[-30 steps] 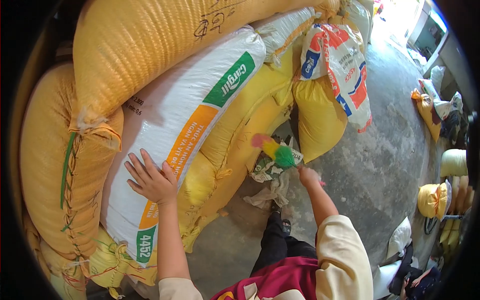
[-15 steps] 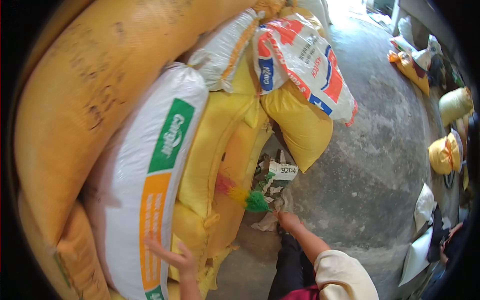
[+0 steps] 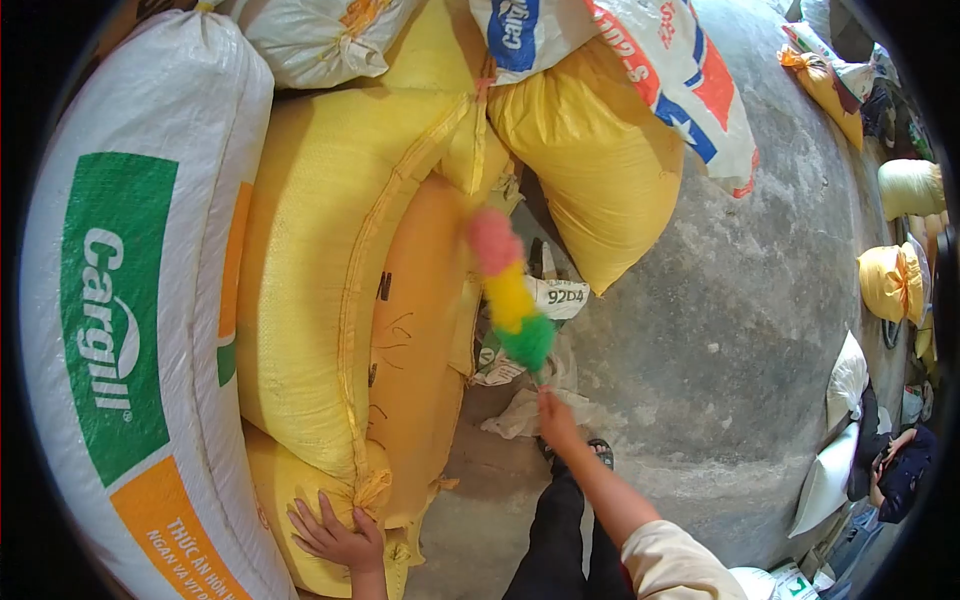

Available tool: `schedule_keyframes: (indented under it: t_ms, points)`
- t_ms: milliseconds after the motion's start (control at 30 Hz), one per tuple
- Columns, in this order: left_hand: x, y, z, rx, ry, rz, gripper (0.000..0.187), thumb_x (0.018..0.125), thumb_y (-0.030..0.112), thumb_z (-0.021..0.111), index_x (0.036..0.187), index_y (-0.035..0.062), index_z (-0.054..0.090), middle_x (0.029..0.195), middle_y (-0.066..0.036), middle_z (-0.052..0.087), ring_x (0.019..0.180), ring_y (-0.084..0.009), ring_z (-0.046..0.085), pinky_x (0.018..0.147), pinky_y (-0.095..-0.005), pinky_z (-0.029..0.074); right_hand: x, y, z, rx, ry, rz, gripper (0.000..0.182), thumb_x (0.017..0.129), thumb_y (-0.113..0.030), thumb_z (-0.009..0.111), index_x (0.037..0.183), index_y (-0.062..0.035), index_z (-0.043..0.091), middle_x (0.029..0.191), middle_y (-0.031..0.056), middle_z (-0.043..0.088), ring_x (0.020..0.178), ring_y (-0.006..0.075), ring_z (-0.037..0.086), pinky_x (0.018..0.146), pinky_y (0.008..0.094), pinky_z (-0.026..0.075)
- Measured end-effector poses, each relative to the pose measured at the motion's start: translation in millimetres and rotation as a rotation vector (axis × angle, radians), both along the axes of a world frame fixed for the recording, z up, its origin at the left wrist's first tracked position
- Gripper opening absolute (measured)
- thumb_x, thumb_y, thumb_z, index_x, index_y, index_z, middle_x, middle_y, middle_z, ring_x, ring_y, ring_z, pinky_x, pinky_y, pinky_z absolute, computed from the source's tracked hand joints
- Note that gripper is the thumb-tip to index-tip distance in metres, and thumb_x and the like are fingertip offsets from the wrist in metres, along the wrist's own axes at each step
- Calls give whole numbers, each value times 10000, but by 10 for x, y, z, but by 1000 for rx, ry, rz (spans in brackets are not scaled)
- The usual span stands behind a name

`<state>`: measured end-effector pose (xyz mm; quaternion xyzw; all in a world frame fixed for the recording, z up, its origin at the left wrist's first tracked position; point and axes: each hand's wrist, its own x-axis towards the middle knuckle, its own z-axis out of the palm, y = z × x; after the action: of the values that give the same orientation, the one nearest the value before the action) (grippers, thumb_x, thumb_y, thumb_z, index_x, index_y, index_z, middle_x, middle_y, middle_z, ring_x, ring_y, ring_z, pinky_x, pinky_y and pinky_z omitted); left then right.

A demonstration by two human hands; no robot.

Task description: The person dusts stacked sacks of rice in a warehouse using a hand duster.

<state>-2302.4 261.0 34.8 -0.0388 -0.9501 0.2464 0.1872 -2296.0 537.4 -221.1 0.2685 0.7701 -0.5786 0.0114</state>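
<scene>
My right hand [image 3: 561,421] is closed around the thin handle of a feather duster [image 3: 511,300]. Its head is banded pink, yellow and green, slightly blurred, and stands in front of an orange-yellow sack [image 3: 415,330]. With fingers spread, my left hand [image 3: 338,536] lies flat on a lower yellow sack [image 3: 285,480] beside its tied corner. Above that hand bulges a large full yellow sack [image 3: 310,250]. A white Cargill sack [image 3: 130,330] with green and orange panels fills the left side.
A white, red and blue bag [image 3: 690,90] drapes over another yellow sack [image 3: 600,150]. Crumpled packaging [image 3: 555,297] lies on the concrete floor [image 3: 700,400]. More sacks [image 3: 890,285] line the right side, where a person in dark clothing [image 3: 905,465] sits.
My left hand has come down from beside the white sack onto the lower yellow sack. The duster has swung from pointing left to pointing upward. The view has shifted closer to the sacks.
</scene>
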Motion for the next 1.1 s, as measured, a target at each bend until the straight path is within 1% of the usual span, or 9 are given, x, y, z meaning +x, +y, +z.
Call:
schedule_keyframes:
  t_ms: [167,300,467,600,667,767,967,1033,1100]
  points:
    - [25,10,40,12,-35,-32,471,837,358,419,1204,67,467,1334,-185,339,1264,-372,253,1015,-492,116,-221,-509,1,-148,-32,225,332,907,-301,382,1018,-33,544,900,232,583,851,411,541,714,439,437]
    - [11,-4,27,8,-43,-40,483,828,387,426,1190,71,484,1320,-188,354,1249,-398,262,1015,-498,119,-396,-518,-248,-51,-182,158,346,907,-307,391,1037,-19,533,911,221,593,867,401,553,729,421,444]
    - [20,-6,50,23,-57,-39,478,821,389,437,1182,82,496,1308,-188,368,1236,-407,276,1011,-502,129,-736,-67,-470,-137,-320,37,406,921,-303,349,861,44,550,802,271,557,745,429,526,658,479,404]
    - [4,3,59,25,-63,-52,483,816,372,462,1193,70,477,1317,-183,354,1245,-398,261,997,-507,161,-786,137,139,49,-211,23,428,921,-313,350,816,52,549,782,271,557,725,441,524,655,482,401]
    - [34,-8,59,21,-66,-54,486,815,372,463,1194,69,474,1316,-182,355,1245,-398,261,996,-508,163,-703,16,443,-48,-56,78,454,917,-357,361,881,65,524,702,282,526,729,429,529,641,444,407]
    - [27,6,52,24,-63,-53,493,813,367,463,1204,67,460,1320,-181,352,1247,-398,259,996,-509,163,-433,-220,697,-135,-28,230,364,911,-305,395,955,29,534,808,254,566,775,401,555,658,427,434]
    - [-11,157,137,70,-86,-50,494,801,303,499,1221,52,434,1321,-190,344,1253,-406,241,998,-516,152,-105,-373,303,-85,-75,212,330,904,-278,411,1021,12,517,918,210,599,812,384,571,712,429,456]
    - [-105,259,185,135,19,-118,511,860,470,396,1194,94,488,1278,-181,410,1179,-418,357,939,-541,253,-134,-302,232,-56,-192,213,332,904,-276,410,1026,13,517,932,206,599,822,384,569,721,431,454]
    - [-118,265,179,148,21,-126,505,836,482,436,1167,107,503,1260,-178,422,1162,-426,365,917,-548,274,-230,-237,168,-45,-228,131,368,910,-301,381,999,18,543,917,228,594,847,397,557,739,439,443]
